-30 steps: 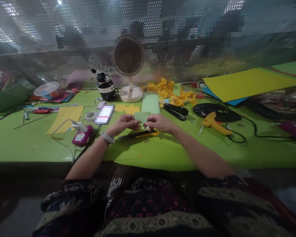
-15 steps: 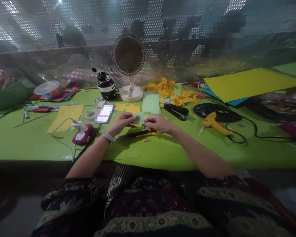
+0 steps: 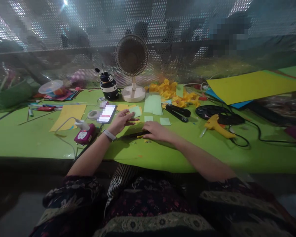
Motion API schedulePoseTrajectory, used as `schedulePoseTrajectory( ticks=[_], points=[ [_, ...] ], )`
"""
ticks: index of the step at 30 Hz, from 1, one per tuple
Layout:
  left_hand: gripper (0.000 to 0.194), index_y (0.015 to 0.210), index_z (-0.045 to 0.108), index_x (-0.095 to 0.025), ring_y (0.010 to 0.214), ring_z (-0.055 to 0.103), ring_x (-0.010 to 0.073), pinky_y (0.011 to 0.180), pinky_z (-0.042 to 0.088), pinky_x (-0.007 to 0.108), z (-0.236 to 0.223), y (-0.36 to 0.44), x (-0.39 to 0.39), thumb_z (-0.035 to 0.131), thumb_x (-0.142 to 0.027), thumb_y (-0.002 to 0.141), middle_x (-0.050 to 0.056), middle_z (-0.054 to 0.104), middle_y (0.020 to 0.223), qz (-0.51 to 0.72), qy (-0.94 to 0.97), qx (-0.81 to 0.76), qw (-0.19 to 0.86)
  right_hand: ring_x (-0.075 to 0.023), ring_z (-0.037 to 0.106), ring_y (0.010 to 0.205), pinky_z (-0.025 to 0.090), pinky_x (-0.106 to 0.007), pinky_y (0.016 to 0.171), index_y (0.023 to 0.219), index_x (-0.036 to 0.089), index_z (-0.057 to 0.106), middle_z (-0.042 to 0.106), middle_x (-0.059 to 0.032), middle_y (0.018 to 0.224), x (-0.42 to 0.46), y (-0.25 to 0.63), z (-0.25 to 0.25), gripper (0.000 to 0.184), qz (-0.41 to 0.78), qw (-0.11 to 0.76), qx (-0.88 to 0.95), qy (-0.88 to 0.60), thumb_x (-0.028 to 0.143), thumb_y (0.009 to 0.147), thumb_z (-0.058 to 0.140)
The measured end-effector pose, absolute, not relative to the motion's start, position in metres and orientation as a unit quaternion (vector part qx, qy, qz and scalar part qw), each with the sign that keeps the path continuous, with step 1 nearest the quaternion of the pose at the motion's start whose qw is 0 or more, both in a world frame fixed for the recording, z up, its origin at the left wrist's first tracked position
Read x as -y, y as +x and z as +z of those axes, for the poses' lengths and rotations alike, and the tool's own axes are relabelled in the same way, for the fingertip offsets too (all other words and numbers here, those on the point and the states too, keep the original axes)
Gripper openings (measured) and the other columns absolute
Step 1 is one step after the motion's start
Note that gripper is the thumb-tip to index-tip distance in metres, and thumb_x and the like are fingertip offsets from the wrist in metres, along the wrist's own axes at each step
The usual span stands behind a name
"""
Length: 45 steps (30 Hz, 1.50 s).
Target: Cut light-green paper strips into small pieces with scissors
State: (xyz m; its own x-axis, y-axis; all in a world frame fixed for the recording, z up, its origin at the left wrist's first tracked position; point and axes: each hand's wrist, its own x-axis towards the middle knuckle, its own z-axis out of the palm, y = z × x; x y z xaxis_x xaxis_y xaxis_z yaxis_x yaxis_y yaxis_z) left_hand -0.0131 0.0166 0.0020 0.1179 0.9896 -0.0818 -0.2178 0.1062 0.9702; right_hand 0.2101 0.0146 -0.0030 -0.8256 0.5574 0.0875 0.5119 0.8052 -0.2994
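Observation:
My left hand [image 3: 124, 121] holds a small light green paper piece [image 3: 136, 111] at its fingertips, raised a little over the table. My right hand [image 3: 155, 131] is low over the table with curled fingers on a long black-and-yellow tool [image 3: 133, 135]. The palm covers that tool's right end, so its exact kind and how firmly I grip it are unclear. Two small green paper squares, one just beyond the right hand [image 3: 148, 118] and another to its right [image 3: 165, 121], lie flat. Larger green sheets [image 3: 153, 103] are stacked farther back.
A phone [image 3: 107, 113], tape roll [image 3: 93, 114] and purple plug adapter [image 3: 84, 134] stand left. Behind are a bottle [image 3: 109, 86], a fan [image 3: 133, 93] and orange paper flowers [image 3: 166, 88]. A black stapler [image 3: 177, 112] and yellow glue gun [image 3: 218, 126] lie right, with trailing cables.
My hands have moved apart from the paper they shared. The left keeps a green piece; the right has dropped onto the black-and-yellow tool. Two small green squares now show on the table.

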Motion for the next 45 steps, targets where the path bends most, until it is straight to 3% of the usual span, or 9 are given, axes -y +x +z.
schedulePoseTrajectory(
  ticks=[6,13,20,26,45],
  points=[
    [0.022,0.086,0.059,-0.016,0.083,0.078,0.0181,0.062,0.058,0.021,-0.001,-0.016,-0.020,0.079,-0.025,0.084,0.002,0.071,0.081,0.521,0.435,-0.434,0.593,-0.0267,0.061,0.094,0.049,-0.043,0.084,0.101,0.017,0.067,0.069,-0.0129,0.104,-0.017,0.213,0.003,0.014,0.126,0.087,0.946,-0.285,0.026,0.091,0.071],
    [0.028,0.084,0.058,-0.016,0.075,0.077,0.0158,0.063,0.058,0.021,-0.002,-0.019,-0.024,0.083,-0.027,0.082,0.000,0.070,0.080,0.532,0.410,-0.443,0.595,-0.0251,0.062,0.090,0.050,-0.041,0.080,0.109,0.019,0.063,0.069,-0.0114,0.103,-0.018,0.228,0.024,0.017,0.188,0.143,0.915,-0.328,0.028,0.095,0.063],
    [0.018,0.082,0.061,-0.015,0.074,0.076,0.0156,0.062,0.060,0.022,0.002,-0.021,-0.026,0.077,-0.023,0.087,0.002,0.073,0.080,0.539,0.393,-0.461,0.585,-0.0326,0.061,0.110,0.047,-0.047,0.096,0.114,0.018,0.061,0.068,-0.0167,0.116,-0.045,0.257,0.033,0.021,0.045,0.239,0.886,-0.395,0.028,0.096,0.059],
    [0.022,0.082,0.063,-0.015,0.072,0.076,0.0147,0.063,0.060,0.022,0.001,-0.023,-0.027,0.081,-0.027,0.085,0.001,0.071,0.077,0.542,0.394,-0.464,0.580,-0.0337,0.060,0.109,0.048,-0.049,0.096,0.116,0.019,0.061,0.068,-0.0173,0.114,-0.055,0.270,0.030,0.023,-0.006,0.235,0.883,-0.407,0.031,0.098,0.054],
    [0.022,0.081,0.061,-0.014,0.071,0.075,0.0131,0.063,0.060,0.021,-0.001,-0.026,-0.032,0.080,-0.025,0.086,0.002,0.071,0.080,0.568,0.364,-0.449,0.585,-0.0338,0.062,0.108,0.050,-0.048,0.094,0.115,0.018,0.062,0.069,-0.0183,0.113,-0.053,0.276,0.036,0.023,-0.001,0.225,0.887,-0.403,0.032,0.098,0.055]
  ],
)
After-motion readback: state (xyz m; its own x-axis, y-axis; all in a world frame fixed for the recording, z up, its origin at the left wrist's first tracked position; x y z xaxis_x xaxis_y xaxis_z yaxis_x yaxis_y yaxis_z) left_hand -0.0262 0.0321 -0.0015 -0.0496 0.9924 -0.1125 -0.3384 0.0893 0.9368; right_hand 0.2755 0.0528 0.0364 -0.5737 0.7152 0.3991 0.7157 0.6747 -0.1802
